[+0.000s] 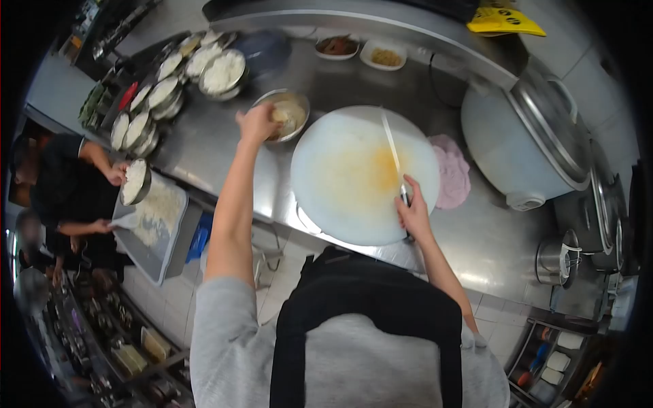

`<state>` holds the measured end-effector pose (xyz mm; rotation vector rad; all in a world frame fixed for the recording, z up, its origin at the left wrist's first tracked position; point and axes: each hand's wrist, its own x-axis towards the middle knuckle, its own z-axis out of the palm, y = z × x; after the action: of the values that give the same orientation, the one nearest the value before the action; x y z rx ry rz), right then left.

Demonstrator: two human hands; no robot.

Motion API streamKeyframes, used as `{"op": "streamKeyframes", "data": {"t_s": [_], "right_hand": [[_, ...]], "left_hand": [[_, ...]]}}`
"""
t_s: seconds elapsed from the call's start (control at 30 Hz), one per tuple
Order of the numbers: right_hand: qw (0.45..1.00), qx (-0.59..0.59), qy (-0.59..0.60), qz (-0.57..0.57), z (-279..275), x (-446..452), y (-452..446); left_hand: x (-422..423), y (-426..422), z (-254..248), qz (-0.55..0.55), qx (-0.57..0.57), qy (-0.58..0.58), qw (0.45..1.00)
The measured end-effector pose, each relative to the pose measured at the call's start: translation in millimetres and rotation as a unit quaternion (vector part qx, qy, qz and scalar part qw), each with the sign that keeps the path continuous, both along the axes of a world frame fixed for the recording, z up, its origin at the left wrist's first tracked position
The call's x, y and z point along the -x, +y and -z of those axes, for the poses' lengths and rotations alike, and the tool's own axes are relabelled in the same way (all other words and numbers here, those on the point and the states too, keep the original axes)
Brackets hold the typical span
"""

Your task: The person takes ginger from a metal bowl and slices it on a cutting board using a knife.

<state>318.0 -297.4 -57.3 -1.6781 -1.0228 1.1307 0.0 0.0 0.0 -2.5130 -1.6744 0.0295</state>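
Observation:
A long knife (391, 144) lies across the right part of a round white cutting board (333, 183) with an orange stain. My right hand (413, 207) is closed round its dark handle at the board's right edge. Up and to the left, my left hand (258, 124) reaches over the near left rim of a metal bowl (301, 107), its fingers at the pale food (291, 117) inside. The fingertips are partly hidden, and whether they hold any food cannot be made out.
Several metal bowls of rice (223, 71) stand at the back left. At left a co-worker (58, 180) holds a rice bowl and paddle over a tray (166, 234). A pink cloth (450, 170) touches the board; a large pot (507, 136) stands right. Two small dishes (386, 56) sit behind.

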Motion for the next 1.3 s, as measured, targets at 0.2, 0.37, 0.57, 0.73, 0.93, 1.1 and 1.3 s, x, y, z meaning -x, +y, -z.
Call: {"op": "streamKeyframes", "data": {"t_s": [0.2, 0.37, 0.57, 0.73, 0.93, 1.1, 1.3], "right_hand": [[0.944, -0.086, -0.314, -0.058, -20, -7, -8], [0.928, -0.117, -0.343, -0.082, -18, -15, -4], [0.967, -0.083, -0.226, -0.076, -14, -19, -11], [0.975, -0.122, -0.183, -0.045, 4, -29, -17], [0.987, -0.065, -0.139, -0.043, -1, -28, -13], [0.988, -0.052, -0.139, -0.044, -3, -28, -12], [0.989, -0.043, -0.132, -0.042, -4, -28, -13]], "left_hand": [[2, -23, -7, 0.030, -0.056, -0.089, 0.994], [-8, -24, 19, -0.045, -0.219, -0.302, 0.927], [-102, -140, 44, 0.105, 0.108, -0.486, 0.861], [-119, -207, 76, 0.047, 0.138, -0.521, 0.841], [-102, -214, 59, 0.086, 0.045, -0.436, 0.895], [-113, -215, 46, 0.034, 0.171, -0.481, 0.859], [-126, -216, 53, 0.098, 0.135, -0.467, 0.868]]}}
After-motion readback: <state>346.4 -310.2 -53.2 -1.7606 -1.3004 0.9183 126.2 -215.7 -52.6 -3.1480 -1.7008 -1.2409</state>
